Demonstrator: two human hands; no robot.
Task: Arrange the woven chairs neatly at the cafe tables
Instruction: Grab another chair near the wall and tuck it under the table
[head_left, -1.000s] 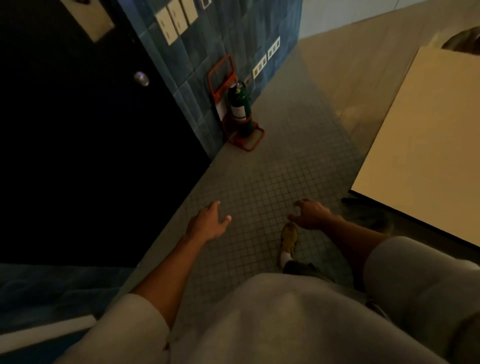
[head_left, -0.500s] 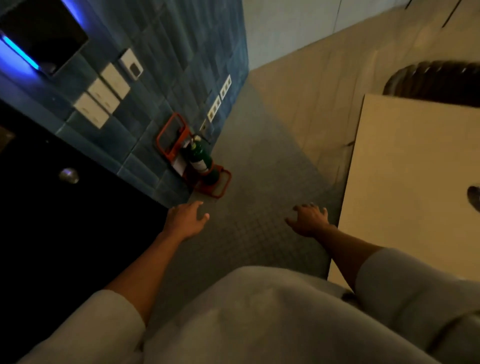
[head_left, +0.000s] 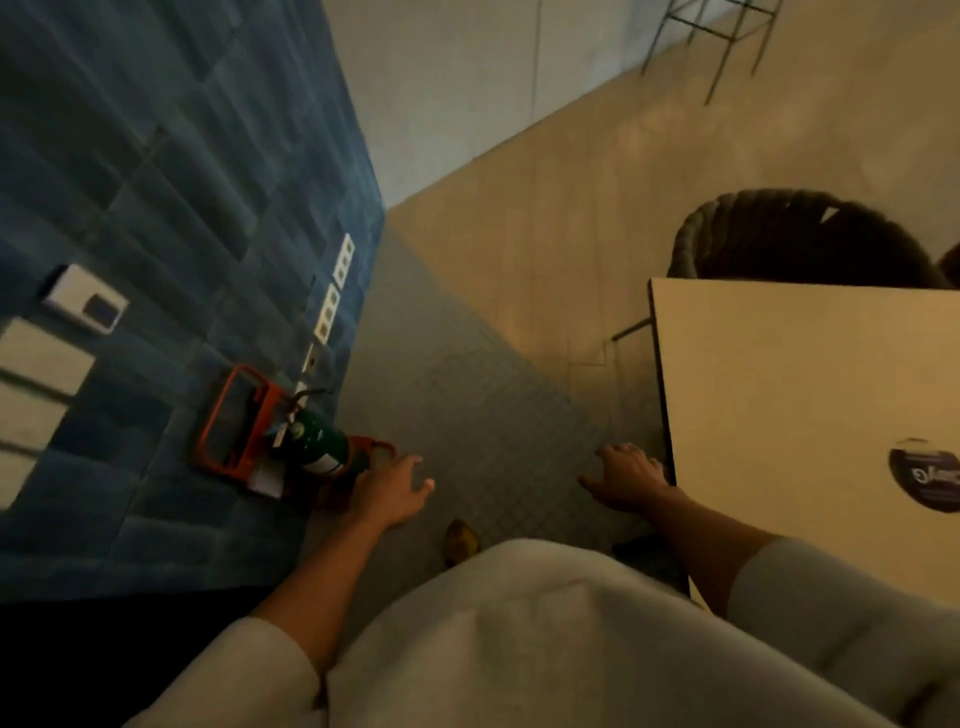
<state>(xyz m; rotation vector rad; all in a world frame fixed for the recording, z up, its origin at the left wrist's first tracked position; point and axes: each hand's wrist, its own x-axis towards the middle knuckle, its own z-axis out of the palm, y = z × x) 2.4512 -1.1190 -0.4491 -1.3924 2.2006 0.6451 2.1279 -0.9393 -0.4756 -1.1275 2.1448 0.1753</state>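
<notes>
A dark woven chair stands at the far side of a pale cafe table on the right, its seat partly hidden behind the tabletop. My left hand hangs over the grey tiled floor with fingers relaxed, holding nothing. My right hand hovers beside the table's near left edge, fingers loosely spread and empty. Both hands are well short of the chair.
A green fire extinguisher in an orange stand sits against the blue tiled wall on the left. A round dark sticker lies on the tabletop. Metal stool legs show at the top right. My shoe is on the floor.
The view has swung right and forward: the dark door has left the frame, the woven chair and more of the table have come into sight. Both hands stay empty.
</notes>
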